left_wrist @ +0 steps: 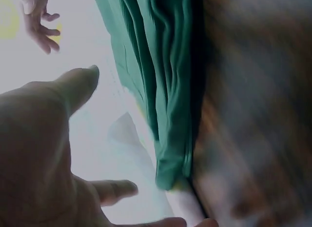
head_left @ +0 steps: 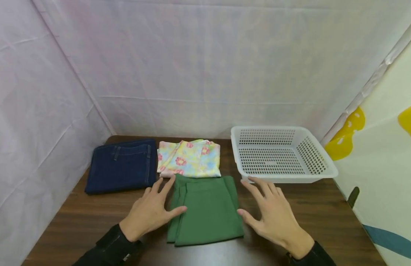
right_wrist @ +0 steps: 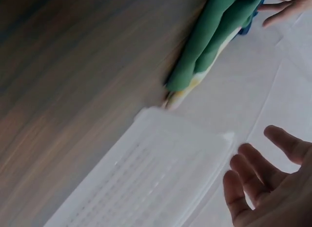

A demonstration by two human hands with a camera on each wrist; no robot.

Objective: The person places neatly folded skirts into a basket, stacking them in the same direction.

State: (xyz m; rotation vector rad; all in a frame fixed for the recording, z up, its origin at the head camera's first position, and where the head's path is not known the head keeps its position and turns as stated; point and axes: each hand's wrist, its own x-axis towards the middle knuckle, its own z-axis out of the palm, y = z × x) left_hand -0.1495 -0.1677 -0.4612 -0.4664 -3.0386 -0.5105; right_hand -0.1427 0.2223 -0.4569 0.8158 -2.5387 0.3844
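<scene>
A folded green cloth garment (head_left: 210, 210) lies on the table between my two hands, its layered folds showing at the side in the left wrist view. My left hand (head_left: 151, 210) hovers at its left edge, fingers spread, the thumb overlapping the fabric in the head view. On the other side my right hand (head_left: 273, 212) is held with fingers apart and thumb by the garment's right edge, nothing in its grasp. Behind the green garment sits a folded floral cloth (head_left: 192, 159). Folded dark blue jeans (head_left: 122, 166) lie to the left, near my left fingertips.
A white perforated plastic basket (head_left: 239, 162) stands at the back right, just beyond my right fingertips. The wooden table (head_left: 72, 225) backs onto a white fabric curtain (head_left: 205, 74), with more fabric along the left side and a patterned sheet (head_left: 385, 177) on the right.
</scene>
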